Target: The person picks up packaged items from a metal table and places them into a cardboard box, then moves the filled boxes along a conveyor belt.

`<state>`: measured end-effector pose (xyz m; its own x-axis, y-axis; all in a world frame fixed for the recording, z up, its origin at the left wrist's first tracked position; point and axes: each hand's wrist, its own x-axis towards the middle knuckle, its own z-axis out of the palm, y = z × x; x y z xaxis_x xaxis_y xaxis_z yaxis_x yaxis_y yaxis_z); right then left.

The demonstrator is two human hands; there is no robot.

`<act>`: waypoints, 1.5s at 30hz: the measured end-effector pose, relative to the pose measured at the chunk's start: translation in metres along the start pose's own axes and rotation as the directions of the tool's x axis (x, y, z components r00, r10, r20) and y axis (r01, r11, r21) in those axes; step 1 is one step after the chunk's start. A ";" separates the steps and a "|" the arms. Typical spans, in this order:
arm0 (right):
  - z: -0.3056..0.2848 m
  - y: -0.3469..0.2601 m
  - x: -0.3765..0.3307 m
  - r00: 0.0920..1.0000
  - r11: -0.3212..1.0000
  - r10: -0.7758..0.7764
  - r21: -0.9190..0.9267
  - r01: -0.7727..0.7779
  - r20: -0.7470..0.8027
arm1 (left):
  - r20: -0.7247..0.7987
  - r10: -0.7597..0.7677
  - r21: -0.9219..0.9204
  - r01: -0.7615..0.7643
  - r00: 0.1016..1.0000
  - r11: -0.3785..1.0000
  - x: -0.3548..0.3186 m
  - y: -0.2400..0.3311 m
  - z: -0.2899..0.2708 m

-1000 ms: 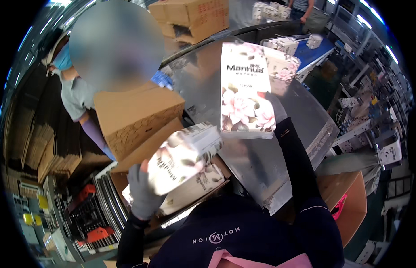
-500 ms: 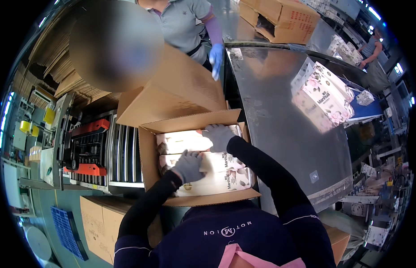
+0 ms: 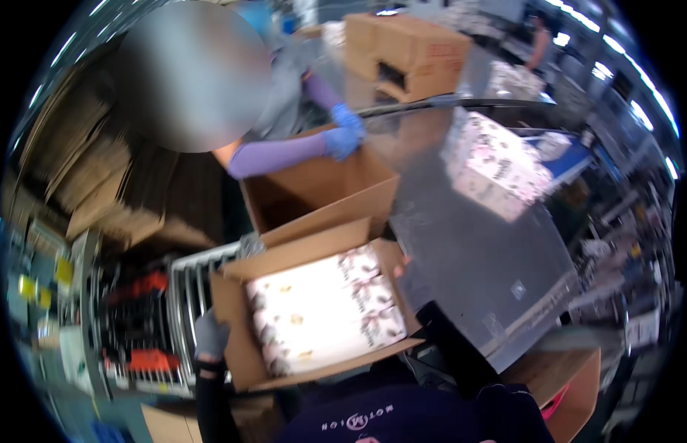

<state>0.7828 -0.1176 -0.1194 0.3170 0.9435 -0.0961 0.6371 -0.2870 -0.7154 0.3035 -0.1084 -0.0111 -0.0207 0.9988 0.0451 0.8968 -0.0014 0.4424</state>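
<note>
Fingers point(image 3: 219, 331) of the gloved left hand point(image 3: 211, 337) rest against the outer left side of an open carton point(image 3: 236, 341); whether they grip it, I cannot tell. Blurred, the right hand point(image 3: 411, 283) is at the carton's right side, its grip also unclear. White flowered packs point(image 3: 325, 310) lie side by side inside the carton. More packs point(image 3: 500, 166) stand on the metal surface point(image 3: 473, 269) to the right. Beyond, a co-worker's blue-gloved hands point(image 3: 343, 139) are at a second carton point(image 3: 358, 201).
</note>
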 end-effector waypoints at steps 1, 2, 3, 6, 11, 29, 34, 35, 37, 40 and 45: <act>0.051 0.100 0.002 0.969 0.989 -0.045 0.129 0.078 -0.244 | 0.005 0.095 -0.203 -0.092 0.995 0.975 0.030 -0.025 0.026; 0.053 0.047 -0.018 0.981 0.956 0.193 0.224 -0.191 0.015 | 0.023 0.045 -0.124 -0.042 0.999 0.991 0.010 -0.020 -0.007; 0.067 0.056 -0.027 0.955 0.936 0.292 0.191 -0.296 0.052 | 0.006 0.138 -0.198 -0.135 0.990 0.971 0.018 -0.034 -0.015; 0.089 0.031 -0.054 0.915 0.900 0.330 0.215 -0.380 0.234 | -0.040 0.182 -0.034 -0.183 0.983 0.982 0.029 -0.110 -0.035; 0.069 -0.112 -0.094 0.862 0.862 -0.480 0.268 0.430 0.163 | 0.083 0.003 0.413 -0.037 0.997 0.910 0.032 -0.134 -0.064; 0.200 -0.202 -0.071 0.602 0.328 -0.740 -0.621 0.712 0.300 | -0.134 0.379 0.118 -0.365 0.916 0.923 0.100 -0.048 -0.053; 0.217 -0.184 -0.081 0.807 0.823 -0.564 -0.198 0.532 -0.175 | -0.160 0.013 0.423 0.056 0.987 0.904 0.086 -0.097 -0.061; 0.221 -0.169 -0.079 0.820 0.892 -0.424 -0.022 0.451 -0.384 | -0.348 0.135 0.337 -0.010 0.928 0.942 0.061 -0.111 -0.037; 0.227 -0.123 -0.072 0.984 0.734 -0.096 0.658 0.172 -0.150 | -0.222 0.016 0.414 0.080 0.975 0.907 -0.003 -0.135 0.010; 0.232 -0.119 -0.095 0.976 0.764 -0.083 0.642 -0.066 0.200 | -0.226 -0.023 0.315 0.096 0.974 0.944 -0.043 -0.146 0.025; 0.236 -0.192 -0.136 0.994 0.672 0.061 0.733 -0.110 0.093 | -0.148 0.162 0.122 -0.145 0.976 0.982 0.045 -0.181 0.025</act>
<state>0.4513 -0.1522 -0.1327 0.2891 0.9354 -0.2036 -0.1214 -0.1751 -0.9770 0.1514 -0.0617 -0.1118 0.0597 0.9668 0.2483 0.9376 -0.1397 0.3184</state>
